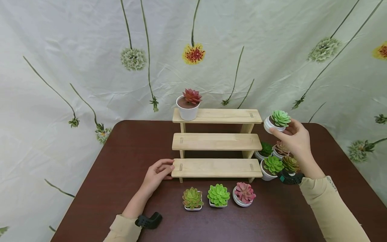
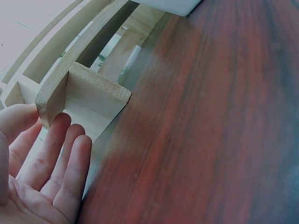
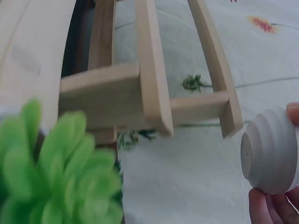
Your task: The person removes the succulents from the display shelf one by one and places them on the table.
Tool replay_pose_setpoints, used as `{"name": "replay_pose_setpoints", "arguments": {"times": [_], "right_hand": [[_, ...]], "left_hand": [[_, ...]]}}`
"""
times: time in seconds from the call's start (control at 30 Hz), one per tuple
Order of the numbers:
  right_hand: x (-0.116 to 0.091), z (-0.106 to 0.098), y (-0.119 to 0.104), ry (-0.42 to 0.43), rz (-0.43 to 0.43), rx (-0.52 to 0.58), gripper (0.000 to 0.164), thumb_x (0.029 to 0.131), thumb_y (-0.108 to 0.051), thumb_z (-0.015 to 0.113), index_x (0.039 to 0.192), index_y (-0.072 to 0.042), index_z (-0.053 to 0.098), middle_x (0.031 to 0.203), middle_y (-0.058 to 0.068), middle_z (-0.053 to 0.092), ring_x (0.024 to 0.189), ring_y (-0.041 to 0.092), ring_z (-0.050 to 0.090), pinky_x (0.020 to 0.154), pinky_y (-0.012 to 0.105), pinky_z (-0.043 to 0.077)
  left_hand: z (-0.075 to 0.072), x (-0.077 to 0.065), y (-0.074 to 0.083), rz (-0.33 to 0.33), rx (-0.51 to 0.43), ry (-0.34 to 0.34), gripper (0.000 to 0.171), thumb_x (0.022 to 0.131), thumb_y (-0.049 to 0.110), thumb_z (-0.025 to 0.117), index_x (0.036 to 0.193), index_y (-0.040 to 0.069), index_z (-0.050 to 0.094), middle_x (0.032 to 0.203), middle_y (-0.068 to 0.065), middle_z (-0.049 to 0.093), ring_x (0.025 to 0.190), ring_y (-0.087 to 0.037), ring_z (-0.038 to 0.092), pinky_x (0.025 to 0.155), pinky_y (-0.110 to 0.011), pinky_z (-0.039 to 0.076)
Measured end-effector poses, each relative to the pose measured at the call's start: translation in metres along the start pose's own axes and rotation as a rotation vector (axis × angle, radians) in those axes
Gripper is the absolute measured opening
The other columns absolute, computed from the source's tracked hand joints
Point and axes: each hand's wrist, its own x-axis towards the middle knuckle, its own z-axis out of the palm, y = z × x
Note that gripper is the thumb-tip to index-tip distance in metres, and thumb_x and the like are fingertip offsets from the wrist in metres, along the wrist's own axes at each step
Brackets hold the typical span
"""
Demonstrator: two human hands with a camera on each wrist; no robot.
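My right hand (image 1: 294,137) holds a white round pot with a pale green succulent (image 1: 280,118) in the air, off the right end of the top shelf. In the right wrist view, thumb and fingers grip the ribbed white pot (image 3: 271,151). My left hand (image 1: 155,174) is at the left end of the three-tier wooden stand (image 1: 216,168), thumb and index finger pinching the corner of its lowest board (image 2: 51,95). A red succulent in a white pot (image 1: 188,111) stands on the top shelf's left end.
In front of the stand sit a reddish-green succulent (image 1: 192,198), a bright green one (image 1: 218,195) and a pink one (image 1: 244,193). Several more potted succulents (image 1: 269,168) cluster by its right side, below my right hand. A floral cloth (image 1: 90,67) hangs behind the dark table (image 1: 127,144).
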Motion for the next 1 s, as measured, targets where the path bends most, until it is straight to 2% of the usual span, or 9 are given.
{"name": "replay_pose_setpoints", "arguments": {"times": [0.13, 0.23, 0.37, 0.43, 0.57, 0.63, 0.73, 1.0], "right_hand": [[-0.003, -0.015, 0.008, 0.011, 0.023, -0.02, 0.073, 0.081, -0.036, 0.074, 0.14, -0.008, 0.042, 0.129, 0.016, 0.051, 0.11, 0.024, 0.054, 0.087, 0.027, 0.048], [0.001, -0.023, 0.031, 0.05, 0.051, 0.019, 0.069, 0.08, -0.032, 0.075, 0.138, -0.01, 0.045, 0.128, 0.013, 0.052, 0.108, 0.02, 0.054, 0.083, 0.026, 0.048], [0.016, -0.032, 0.081, 0.093, 0.079, 0.045, 0.069, 0.077, -0.033, 0.078, 0.137, -0.017, 0.048, 0.126, 0.007, 0.054, 0.103, 0.012, 0.054, 0.075, 0.022, 0.047], [0.024, -0.037, 0.104, 0.1, 0.112, -0.025, 0.073, 0.077, -0.042, 0.076, 0.139, -0.02, 0.044, 0.129, 0.006, 0.051, 0.106, 0.013, 0.051, 0.075, 0.023, 0.046], [0.041, -0.043, 0.161, 0.13, 0.146, -0.102, 0.079, 0.074, -0.053, 0.073, 0.141, -0.028, 0.04, 0.131, 0.001, 0.049, 0.106, 0.009, 0.05, 0.071, 0.016, 0.044], [0.045, -0.045, 0.18, 0.146, 0.155, -0.129, 0.081, 0.072, -0.057, 0.072, 0.141, -0.03, 0.04, 0.131, 0.001, 0.048, 0.106, 0.009, 0.049, 0.07, 0.013, 0.043], [0.044, -0.048, 0.189, 0.158, 0.188, -0.144, 0.084, 0.072, -0.059, 0.071, 0.143, -0.029, 0.038, 0.132, 0.004, 0.047, 0.108, 0.013, 0.048, 0.069, 0.013, 0.043], [0.029, -0.052, 0.184, 0.164, 0.254, -0.199, 0.093, 0.072, -0.063, 0.068, 0.144, -0.012, 0.037, 0.131, 0.009, 0.046, 0.104, 0.018, 0.046, 0.062, 0.017, 0.043]], "left_hand": [[-0.001, -0.001, 0.001, 0.003, 0.004, -0.002, 0.034, 0.089, 0.02, 0.067, 0.118, 0.005, 0.06, 0.096, -0.013, 0.067, 0.085, -0.018, 0.065, 0.07, -0.036, 0.056], [-0.001, -0.001, 0.001, 0.003, 0.001, -0.004, 0.034, 0.089, 0.02, 0.067, 0.118, 0.005, 0.06, 0.096, -0.014, 0.067, 0.084, -0.018, 0.065, 0.07, -0.035, 0.056], [0.0, -0.001, 0.001, 0.004, -0.003, -0.003, 0.034, 0.089, 0.02, 0.067, 0.118, 0.005, 0.06, 0.095, -0.013, 0.067, 0.084, -0.018, 0.065, 0.069, -0.035, 0.056], [0.0, -0.001, 0.001, 0.004, -0.006, -0.001, 0.033, 0.088, 0.02, 0.067, 0.117, 0.005, 0.06, 0.095, -0.012, 0.068, 0.084, -0.018, 0.065, 0.069, -0.036, 0.056], [0.0, 0.0, 0.0, 0.007, -0.003, 0.0, 0.034, 0.089, 0.02, 0.067, 0.117, 0.004, 0.06, 0.094, -0.01, 0.068, 0.084, -0.017, 0.065, 0.069, -0.035, 0.056], [0.0, 0.0, 0.0, 0.007, 0.002, 0.001, 0.034, 0.089, 0.02, 0.067, 0.118, 0.003, 0.059, 0.094, -0.01, 0.068, 0.084, -0.017, 0.065, 0.069, -0.035, 0.056], [0.0, 0.0, 0.0, 0.003, 0.006, 0.004, 0.034, 0.089, 0.02, 0.067, 0.117, 0.004, 0.059, 0.094, -0.009, 0.068, 0.084, -0.017, 0.065, 0.069, -0.035, 0.056], [0.001, -0.002, 0.005, -0.003, 0.001, -0.01, 0.034, 0.09, 0.018, 0.065, 0.119, 0.001, 0.058, 0.097, -0.016, 0.067, 0.084, -0.016, 0.064, 0.07, -0.035, 0.056]]}}
